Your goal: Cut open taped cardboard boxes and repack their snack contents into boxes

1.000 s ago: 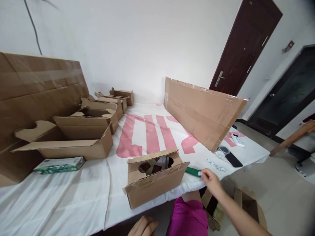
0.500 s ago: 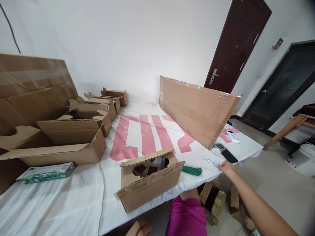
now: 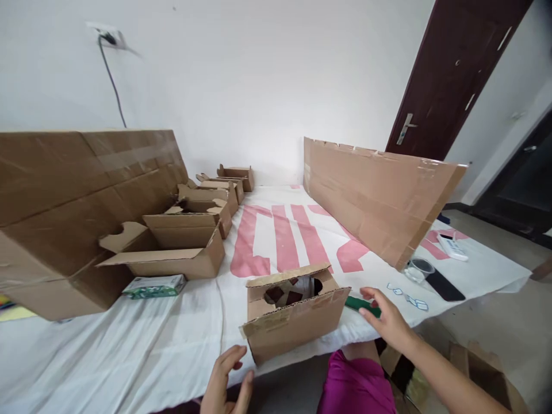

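Note:
A small open cardboard box (image 3: 295, 313) with round cut-outs in its flaps stands at the near edge of the white cloth (image 3: 129, 339). My right hand (image 3: 388, 322) is just right of it, fingers stretched out, open, over a green-handled tool (image 3: 360, 304) lying on the cloth. My left hand (image 3: 226, 382) is low at the table's near edge, left of the box, fingers apart and holding nothing.
Several open cardboard boxes (image 3: 172, 247) line the left side beside a large cardboard sheet (image 3: 64, 195). Another cardboard panel (image 3: 379, 195) stands at the right. A green-and-white packet (image 3: 154, 286), a clear round container (image 3: 417, 269), a dark phone (image 3: 444, 283) and small stickers (image 3: 407, 298) lie about.
My right hand came back left from the stickers to the green tool beside the box. My left hand rose into view at the table edge. The view swung right and down.

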Demonstrator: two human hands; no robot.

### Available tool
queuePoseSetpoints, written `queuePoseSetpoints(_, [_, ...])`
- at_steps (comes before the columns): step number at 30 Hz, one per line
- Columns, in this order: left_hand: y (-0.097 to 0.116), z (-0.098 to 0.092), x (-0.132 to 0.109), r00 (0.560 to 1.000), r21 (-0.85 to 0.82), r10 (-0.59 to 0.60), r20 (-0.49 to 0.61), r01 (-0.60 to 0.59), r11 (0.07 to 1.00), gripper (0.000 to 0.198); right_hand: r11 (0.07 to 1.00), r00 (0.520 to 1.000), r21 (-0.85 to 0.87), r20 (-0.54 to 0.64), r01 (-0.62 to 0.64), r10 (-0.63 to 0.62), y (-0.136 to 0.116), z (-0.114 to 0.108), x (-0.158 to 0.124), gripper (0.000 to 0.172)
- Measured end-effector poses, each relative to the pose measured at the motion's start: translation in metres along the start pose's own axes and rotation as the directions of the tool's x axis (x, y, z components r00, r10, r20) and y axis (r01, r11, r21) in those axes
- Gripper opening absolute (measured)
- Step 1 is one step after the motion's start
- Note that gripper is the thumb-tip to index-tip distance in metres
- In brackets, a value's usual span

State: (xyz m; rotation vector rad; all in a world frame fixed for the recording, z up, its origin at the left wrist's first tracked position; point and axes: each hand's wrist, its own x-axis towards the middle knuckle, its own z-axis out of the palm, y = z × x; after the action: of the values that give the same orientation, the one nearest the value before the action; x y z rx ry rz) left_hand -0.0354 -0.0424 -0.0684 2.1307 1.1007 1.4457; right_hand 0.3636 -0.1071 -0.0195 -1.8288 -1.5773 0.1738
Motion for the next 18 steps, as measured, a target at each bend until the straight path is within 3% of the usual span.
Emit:
queuePoseSetpoints(3, [0.004,0.009,-0.002,0.994,-0.061,-0.110,-0.012,0.109,0.992,0.042,0.980,0.984,0.165,0.120,0.109,-0.130,-0.035,0.018,-0.005,0.049])
queuePoseSetpoints(6, [0.012,0.022,-0.005,0.974,-0.162,-0.219,-0.057,0.207,0.965,0.050,0.961,0.975,0.243,0.146,0.129,-0.168,-0.055,0.031,-0.008,0.045])
queuePoseSetpoints(10, [0.019,0.026,0.000,0.960,-0.238,-0.272,-0.061,0.250,0.938,0.055,0.943,0.973,0.296,0.123,0.152,-0.196,-0.060,0.037,-0.011,0.035])
queuePoseSetpoints(14, [0.027,0.017,0.015,0.973,-0.258,-0.221,-0.061,0.199,0.946,0.052,0.926,0.969,0.302,0.018,0.228,-0.245,-0.063,0.028,-0.010,0.047])
queuePoseSetpoints(18, [0.036,0.006,0.030,0.979,-0.424,-0.194,-0.061,0.150,0.893,0.043,0.872,0.939,0.350,-0.092,0.342,-0.332,-0.074,0.013,-0.006,0.045])
